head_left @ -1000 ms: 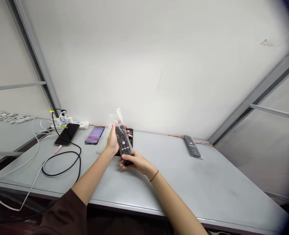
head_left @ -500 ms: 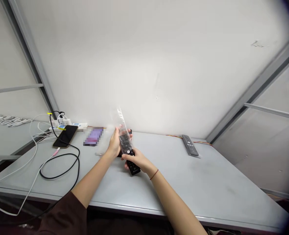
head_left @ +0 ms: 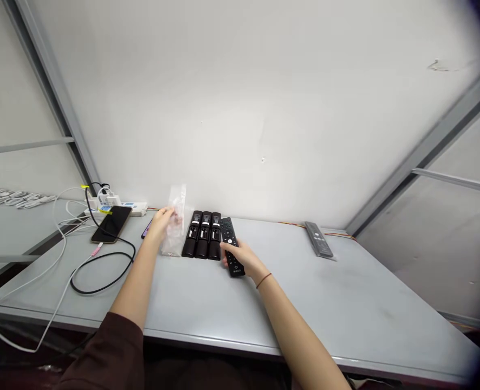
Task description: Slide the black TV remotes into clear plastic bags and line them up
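My right hand (head_left: 243, 258) grips a black remote (head_left: 231, 245) by its near end, laying it on the grey table (head_left: 305, 303) just right of a row of three black remotes (head_left: 202, 241) lying face down side by side. My left hand (head_left: 161, 221) is raised a little to the left of that row and pinches an empty clear plastic bag (head_left: 175, 222), which hangs down to the table.
A bagged grey remote (head_left: 318, 240) lies at the back right by the wall. At the back left lie a dark phone (head_left: 112, 223), a white power strip (head_left: 114, 205) with chargers, and black and white cables (head_left: 97, 265) looping toward the front edge.
The remote has come out of the plastic bag. My right hand carried it down and right beside the row; my left hand drew the empty bag off to the left.
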A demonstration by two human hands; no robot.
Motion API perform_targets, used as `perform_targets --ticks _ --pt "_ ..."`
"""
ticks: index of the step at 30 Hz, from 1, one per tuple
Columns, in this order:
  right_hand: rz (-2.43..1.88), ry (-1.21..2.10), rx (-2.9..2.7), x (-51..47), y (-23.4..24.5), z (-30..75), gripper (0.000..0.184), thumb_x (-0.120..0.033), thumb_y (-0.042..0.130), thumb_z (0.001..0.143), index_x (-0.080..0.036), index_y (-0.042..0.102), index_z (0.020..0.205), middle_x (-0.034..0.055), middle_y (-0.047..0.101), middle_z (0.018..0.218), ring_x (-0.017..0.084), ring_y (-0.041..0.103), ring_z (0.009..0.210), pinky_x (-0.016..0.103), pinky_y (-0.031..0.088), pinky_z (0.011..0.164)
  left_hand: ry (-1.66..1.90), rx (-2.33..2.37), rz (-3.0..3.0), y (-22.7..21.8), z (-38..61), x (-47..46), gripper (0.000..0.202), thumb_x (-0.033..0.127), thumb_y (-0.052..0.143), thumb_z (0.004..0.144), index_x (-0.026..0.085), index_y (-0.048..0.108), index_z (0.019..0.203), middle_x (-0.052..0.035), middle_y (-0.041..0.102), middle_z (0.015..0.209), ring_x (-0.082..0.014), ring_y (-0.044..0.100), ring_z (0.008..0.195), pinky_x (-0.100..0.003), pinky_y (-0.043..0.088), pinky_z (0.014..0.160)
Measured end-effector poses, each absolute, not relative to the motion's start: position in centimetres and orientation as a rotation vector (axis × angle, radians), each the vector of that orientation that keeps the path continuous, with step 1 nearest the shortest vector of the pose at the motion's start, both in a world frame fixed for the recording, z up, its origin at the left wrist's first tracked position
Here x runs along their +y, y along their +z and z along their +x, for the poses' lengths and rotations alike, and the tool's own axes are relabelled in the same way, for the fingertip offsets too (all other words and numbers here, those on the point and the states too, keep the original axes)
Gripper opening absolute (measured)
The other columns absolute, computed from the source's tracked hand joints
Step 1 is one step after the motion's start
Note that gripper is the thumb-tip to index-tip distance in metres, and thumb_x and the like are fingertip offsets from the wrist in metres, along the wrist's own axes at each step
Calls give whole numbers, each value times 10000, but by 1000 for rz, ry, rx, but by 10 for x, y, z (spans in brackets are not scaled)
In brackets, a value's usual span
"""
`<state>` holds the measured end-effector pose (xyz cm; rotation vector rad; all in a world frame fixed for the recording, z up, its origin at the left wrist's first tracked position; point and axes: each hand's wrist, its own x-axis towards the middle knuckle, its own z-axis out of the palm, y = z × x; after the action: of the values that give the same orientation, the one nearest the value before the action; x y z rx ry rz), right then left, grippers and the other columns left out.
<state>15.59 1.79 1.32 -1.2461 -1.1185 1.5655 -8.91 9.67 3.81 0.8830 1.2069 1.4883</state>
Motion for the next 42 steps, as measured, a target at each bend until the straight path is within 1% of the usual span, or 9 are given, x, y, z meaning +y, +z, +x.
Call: perform_targets --ticks 5,9,18,23,27,31,36,40,42 --pt "-1234 1590 -938 22 11 158 226 -246 670 740 -187 453 763 -27 522 561 102 528 450 240 497 433 1291 1621 1279 22 -95 102 379 153 585 744 173 589 1123 -2 644 684 -159 615 679 -270 468 720" --pt "-1230 1590 -934 22 11 158 189 -216 642 758 -182 457 769 -21 536 569 103 531 448 240 494 425 968 1916 1704 15 -93 103 451 184 495 800 167 545 1248 -49 680 801 -221 622 835 -311 440 784" --pt "-1235 1598 -944 21 12 156 177 -205 631 762 -186 455 769 -22 537 552 109 536 449 249 497 428 736 2061 1936 3 -85 111 369 216 393 870 145 623 1149 -101 652 1133 -228 573 1072 -292 407 898" --pt "-1231 1609 -959 23 8 158 174 -224 629 768 -185 460 786 -17 545 553 111 539 443 255 503 435 658 2176 1964 8 -78 102 418 348 436 859 183 601 1206 -164 536 1269 -340 456 1172 -476 378 931" --pt "-1235 1604 -976 24 7 158 174 -234 629 769 -186 463 792 -11 553 560 117 550 445 256 507 433 577 2192 2158 11 -72 94 416 375 372 893 261 582 1234 -99 374 1435 -334 320 1275 -533 315 983" --pt "-1238 1608 -990 24 7 158 181 -232 634 763 -188 462 798 -9 558 560 123 556 449 259 509 428 438 2094 2143 6 -71 94 448 378 290 918 278 529 1284 -78 347 1462 -319 276 1321 -582 266 1004" --pt "-1247 1599 -1008 23 8 158 165 -200 622 763 -184 466 815 -9 561 585 120 561 464 267 519 447 393 2063 2146 -2 -72 95 430 361 283 917 308 549 1251 -74 413 1421 -308 339 1291 -602 250 1000" --pt "-1283 1599 -995 22 11 157 138 -202 596 782 -185 460 805 -7 557 579 119 556 458 262 511 441 483 2074 2180 -4 -72 96 381 332 349 903 286 595 1190 -84 456 1386 -316 345 1285 -601 248 1004" --pt "-1284 1602 -983 22 12 157 134 -235 583 798 -190 457 797 -8 555 581 117 552 449 259 504 434 677 2064 2224 -1 -70 96 350 298 405 882 246 620 1153 -103 481 1358 -317 331 1291 -573 240 1030"
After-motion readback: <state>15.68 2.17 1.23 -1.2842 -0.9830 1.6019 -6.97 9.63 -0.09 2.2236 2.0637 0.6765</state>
